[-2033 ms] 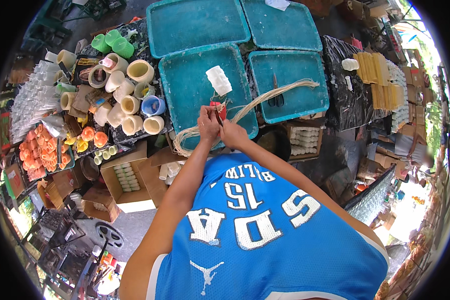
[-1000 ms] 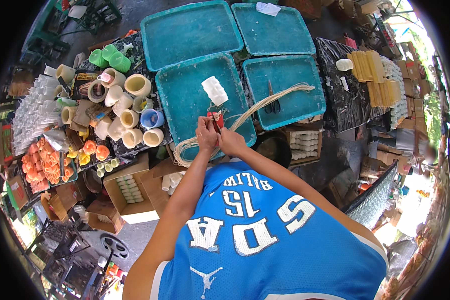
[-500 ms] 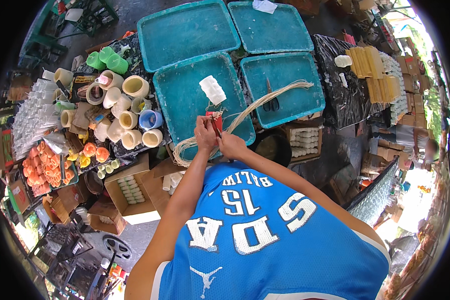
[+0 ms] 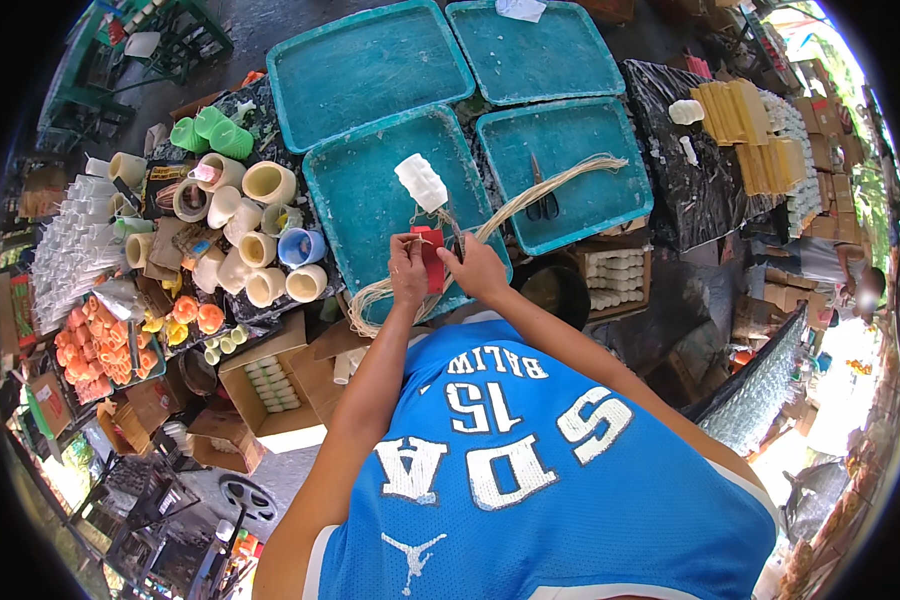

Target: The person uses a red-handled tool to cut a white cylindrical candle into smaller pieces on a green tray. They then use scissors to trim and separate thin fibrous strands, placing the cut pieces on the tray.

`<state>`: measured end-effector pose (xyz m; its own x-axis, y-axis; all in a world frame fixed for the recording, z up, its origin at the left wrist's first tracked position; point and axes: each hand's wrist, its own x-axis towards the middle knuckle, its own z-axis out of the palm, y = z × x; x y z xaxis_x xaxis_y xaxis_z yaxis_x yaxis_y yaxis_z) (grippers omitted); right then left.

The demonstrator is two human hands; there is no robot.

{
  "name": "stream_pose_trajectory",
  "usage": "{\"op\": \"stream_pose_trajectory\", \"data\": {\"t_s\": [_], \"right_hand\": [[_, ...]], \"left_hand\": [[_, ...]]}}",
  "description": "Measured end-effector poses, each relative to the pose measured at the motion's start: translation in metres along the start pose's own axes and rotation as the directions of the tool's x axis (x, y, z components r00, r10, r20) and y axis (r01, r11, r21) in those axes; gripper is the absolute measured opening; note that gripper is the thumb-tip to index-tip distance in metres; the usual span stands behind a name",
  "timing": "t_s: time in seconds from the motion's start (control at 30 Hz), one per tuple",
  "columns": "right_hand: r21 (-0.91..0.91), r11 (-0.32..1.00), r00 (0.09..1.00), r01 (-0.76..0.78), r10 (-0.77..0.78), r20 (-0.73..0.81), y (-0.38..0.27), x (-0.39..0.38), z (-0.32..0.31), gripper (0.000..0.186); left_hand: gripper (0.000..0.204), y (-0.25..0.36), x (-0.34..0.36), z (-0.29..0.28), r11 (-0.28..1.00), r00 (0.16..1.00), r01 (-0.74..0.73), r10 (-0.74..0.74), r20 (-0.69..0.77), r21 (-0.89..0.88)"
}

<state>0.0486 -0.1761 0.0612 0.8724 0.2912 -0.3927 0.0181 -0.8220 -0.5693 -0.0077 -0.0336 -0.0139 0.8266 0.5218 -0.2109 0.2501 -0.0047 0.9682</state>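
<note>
My left hand [image 4: 407, 262] is closed in a pinch on pale string beside a red rectangular piece [image 4: 429, 265] in the front left teal tray [image 4: 360, 190]. My right hand [image 4: 477, 268] grips a slim metal-bladed tool [image 4: 455, 230], pointing up beside the red piece. Above the hands lies a white ribbed candle-like piece [image 4: 420, 182], with loose strands below it. A long bundle of pale string [image 4: 560, 183] crosses both front trays, looping under my hands and passing over dark-handled scissors [image 4: 542, 208] in the right tray.
Cream cylindrical moulds [image 4: 268, 182], orange flower-like pieces [image 4: 90, 345] and white stacks [image 4: 75, 240] crowd the left table. Yellow slabs [image 4: 745, 125] lie on black plastic at right. Open cartons [image 4: 270, 390] sit below. Another person [image 4: 835, 275] bends at the far right.
My right hand and its blade have shifted slightly right, away from my left hand, exposing more of the red piece. The other person at the right has come further into view.
</note>
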Motion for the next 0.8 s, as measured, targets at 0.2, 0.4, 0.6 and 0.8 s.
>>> {"op": "stream_pose_trajectory", "data": {"t_s": [0.2,0.4,0.6,0.8], "right_hand": [[0.082,0.996,0.998,-0.019,0.014,0.063,-0.019,0.007,0.003,0.054],[0.002,1.0,0.982,0.005,-0.005,0.19,-0.012,-0.034,0.026,0.043],[-0.032,0.999,0.974,0.038,-0.029,0.226,-0.004,-0.038,0.033,0.039],[-0.042,0.999,0.97,0.026,-0.015,0.242,-0.004,-0.034,0.039,0.039]], "left_hand": [[0.01,-0.007,0.001,0.001,1.0,1.0,0.005,-0.005,-0.018,0.0],[0.009,-0.002,0.0,0.005,0.999,0.996,-0.029,0.031,-0.08,0.032],[0.008,0.004,0.0,0.005,0.989,0.989,-0.097,0.108,-0.097,0.112],[0.007,-0.004,-0.001,0.005,0.987,0.987,-0.104,0.118,-0.108,0.126]]}}
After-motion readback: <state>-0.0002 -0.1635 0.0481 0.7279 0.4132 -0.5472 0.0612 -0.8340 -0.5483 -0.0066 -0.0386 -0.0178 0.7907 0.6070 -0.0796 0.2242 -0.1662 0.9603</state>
